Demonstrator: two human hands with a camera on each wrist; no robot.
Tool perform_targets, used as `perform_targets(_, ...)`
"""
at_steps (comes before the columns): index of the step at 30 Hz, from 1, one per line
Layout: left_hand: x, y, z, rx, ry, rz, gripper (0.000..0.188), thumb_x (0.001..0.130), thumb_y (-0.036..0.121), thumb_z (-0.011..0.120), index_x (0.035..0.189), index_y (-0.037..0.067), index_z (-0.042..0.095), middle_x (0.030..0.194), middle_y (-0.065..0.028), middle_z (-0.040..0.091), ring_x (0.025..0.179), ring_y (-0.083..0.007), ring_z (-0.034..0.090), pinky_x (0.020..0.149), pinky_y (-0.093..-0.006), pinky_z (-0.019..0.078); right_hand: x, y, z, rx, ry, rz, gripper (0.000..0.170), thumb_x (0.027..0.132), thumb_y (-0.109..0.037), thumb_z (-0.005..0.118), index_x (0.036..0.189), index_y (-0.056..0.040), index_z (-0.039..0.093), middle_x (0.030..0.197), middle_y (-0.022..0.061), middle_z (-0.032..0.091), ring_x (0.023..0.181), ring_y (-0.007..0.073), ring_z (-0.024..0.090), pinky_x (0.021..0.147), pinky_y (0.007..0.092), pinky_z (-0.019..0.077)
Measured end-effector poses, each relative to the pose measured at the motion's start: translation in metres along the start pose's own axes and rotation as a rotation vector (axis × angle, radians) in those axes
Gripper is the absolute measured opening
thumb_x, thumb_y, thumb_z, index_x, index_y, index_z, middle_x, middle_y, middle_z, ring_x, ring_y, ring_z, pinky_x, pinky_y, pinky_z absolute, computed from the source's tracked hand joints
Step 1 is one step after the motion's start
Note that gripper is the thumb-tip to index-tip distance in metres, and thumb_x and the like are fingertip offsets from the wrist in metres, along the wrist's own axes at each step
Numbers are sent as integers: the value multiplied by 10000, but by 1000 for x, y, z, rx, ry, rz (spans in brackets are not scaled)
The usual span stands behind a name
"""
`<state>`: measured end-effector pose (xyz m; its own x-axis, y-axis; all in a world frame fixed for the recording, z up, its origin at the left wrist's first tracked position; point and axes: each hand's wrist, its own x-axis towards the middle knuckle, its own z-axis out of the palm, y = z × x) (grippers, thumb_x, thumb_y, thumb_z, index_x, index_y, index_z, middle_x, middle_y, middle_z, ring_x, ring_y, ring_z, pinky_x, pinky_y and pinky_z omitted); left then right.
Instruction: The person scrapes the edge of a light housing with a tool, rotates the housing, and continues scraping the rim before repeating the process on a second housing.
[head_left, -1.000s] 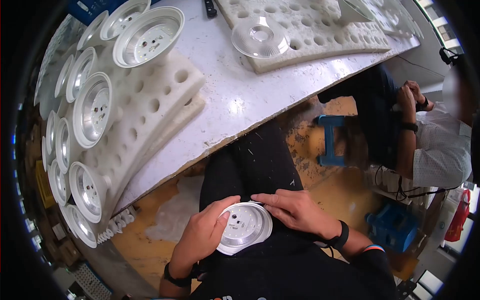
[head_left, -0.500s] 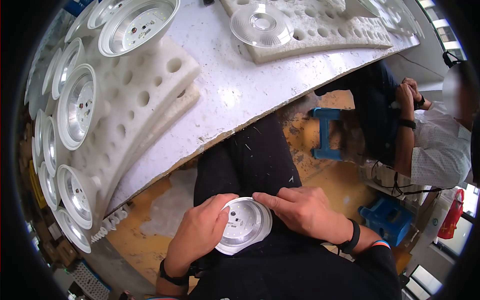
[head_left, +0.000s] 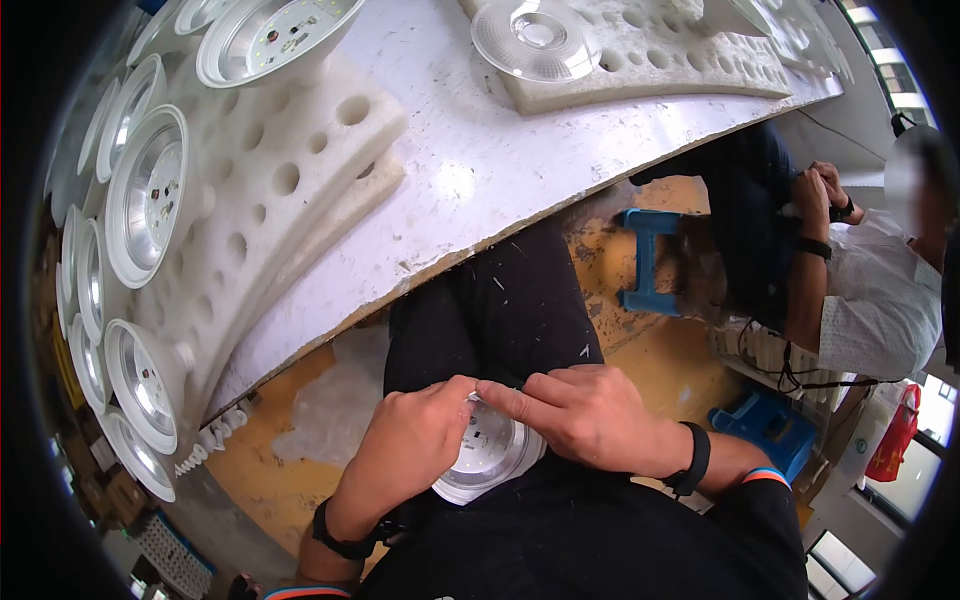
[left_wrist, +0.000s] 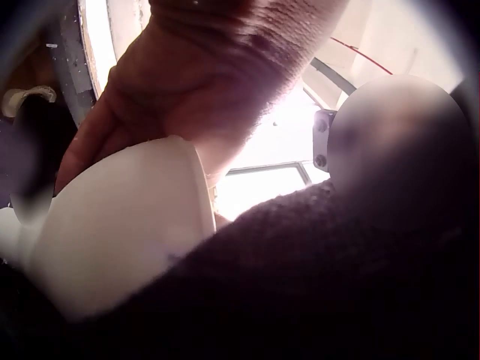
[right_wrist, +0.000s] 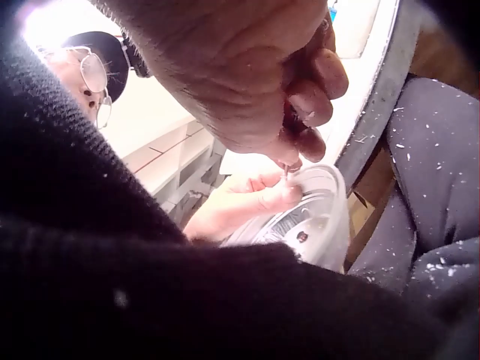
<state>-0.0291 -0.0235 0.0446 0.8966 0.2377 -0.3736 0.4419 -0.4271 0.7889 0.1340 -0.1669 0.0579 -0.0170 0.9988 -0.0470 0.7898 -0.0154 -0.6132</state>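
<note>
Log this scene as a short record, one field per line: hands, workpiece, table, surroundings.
Workpiece: white lamp housing, open side up, on the person's lap
Left hand: grips the housing's rim
Right hand: at the rim, beside the left; whether it pinches anything is unclear
Table: two perforated foam boards visible
Left foam board: holds several similar housings
Right foam board: clear disc at its near corner
Surroundings: another person seated on the right; blue stool nearby
</note>
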Motion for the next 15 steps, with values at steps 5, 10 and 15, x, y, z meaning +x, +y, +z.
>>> perform_targets(5,-1,5,1,-22,35,-32,181,886,54,565,1056,44,628,845,-192,671,758,-376,663,635,-435,519,-14,-1,-15,-96,-86,91,471,744,-108,627,1212,-63,613,739,23,540,632,167,609,531,307,482)
perform_targets(10,-3,11,4,20,9,-32,175,882,54,569,1044,45,637,828,-191,670,740,-380,659,638,-429,522,-10,-10,-14,-103,-79,96,425,759,-125,626,1179,-51,623,735,24,541,626,168,610,536,305,484)
perform_targets(15,1,4,0,-5,6,-53,169,882,67,566,1028,42,649,801,-190,667,739,-379,661,640,-431,525,1,0,-3,-65,2,-65,592,666,-81,664,1255,-70,607,701,1,509,613,154,602,499,303,474)
